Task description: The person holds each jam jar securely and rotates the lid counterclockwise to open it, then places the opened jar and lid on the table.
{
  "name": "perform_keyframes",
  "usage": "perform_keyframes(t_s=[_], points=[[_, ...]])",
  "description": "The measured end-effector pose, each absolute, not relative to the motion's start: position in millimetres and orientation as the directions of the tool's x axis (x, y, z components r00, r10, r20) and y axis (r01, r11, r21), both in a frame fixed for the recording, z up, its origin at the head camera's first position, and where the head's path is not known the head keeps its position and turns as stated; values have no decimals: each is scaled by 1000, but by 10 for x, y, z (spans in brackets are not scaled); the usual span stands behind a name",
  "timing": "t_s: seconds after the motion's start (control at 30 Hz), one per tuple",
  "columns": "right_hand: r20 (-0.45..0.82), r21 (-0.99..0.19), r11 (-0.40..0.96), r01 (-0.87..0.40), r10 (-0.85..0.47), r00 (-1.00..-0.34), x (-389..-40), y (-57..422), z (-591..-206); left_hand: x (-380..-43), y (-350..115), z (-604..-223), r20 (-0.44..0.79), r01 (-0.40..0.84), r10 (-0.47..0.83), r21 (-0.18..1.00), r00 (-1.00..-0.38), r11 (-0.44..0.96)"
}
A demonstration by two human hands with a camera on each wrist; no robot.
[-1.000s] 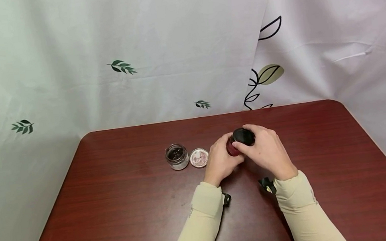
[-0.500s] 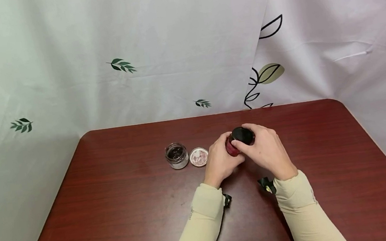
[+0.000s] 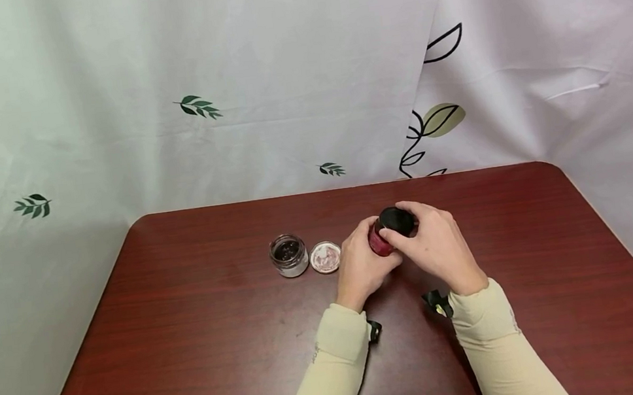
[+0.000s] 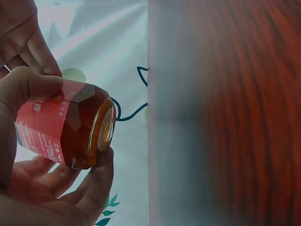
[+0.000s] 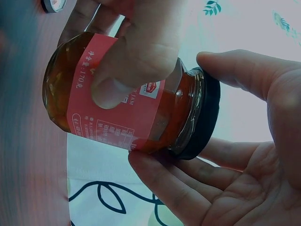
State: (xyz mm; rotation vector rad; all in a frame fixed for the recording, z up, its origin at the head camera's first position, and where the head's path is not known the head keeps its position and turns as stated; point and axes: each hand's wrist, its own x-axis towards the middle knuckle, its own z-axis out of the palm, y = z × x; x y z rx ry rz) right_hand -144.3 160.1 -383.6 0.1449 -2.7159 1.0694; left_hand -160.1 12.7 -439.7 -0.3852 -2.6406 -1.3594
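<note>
My left hand (image 3: 362, 261) grips the body of a jam jar (image 4: 77, 122), its thumb over the red label and its fingers under the glass. The jar, faceted and full of dark amber-red jam, is held in the air, tilted. My right hand (image 3: 437, 242) pinches the jar's black lid (image 3: 397, 221) between thumb and fingers. In the right wrist view the lid (image 5: 204, 115) sits on the jar's mouth, and one fingertip touches the label's lower edge.
A second glass jar (image 3: 289, 255), uncovered with dark contents, stands on the reddish-brown table (image 3: 210, 342). Beside it, close to my left hand, lies a lid (image 3: 326, 257) with its whitish, stained inside up. A white patterned curtain (image 3: 279, 83) hangs behind the table.
Both hands keep their grip on the jar and lid, shifting only very slightly. The open jar and loose lid stay in place.
</note>
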Motion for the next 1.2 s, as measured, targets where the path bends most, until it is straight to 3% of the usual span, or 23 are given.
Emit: perform_keyframes(t_s=[0.37,0.73,1.2], points=[[226,-652,735,-187,-48,-973,-1445,1599,-3831,-1595,117,-4403,277,302,135,749,-951,590],[346,-606,765,-220,3,-938,-1398,1567,-3816,-1565,157,-4362,297,301,115,719,-948,627],[321,-570,796,-204,-13,-947,-1382,1547,-3808,-1541,180,-4356,311,299,107,676,-944,674]])
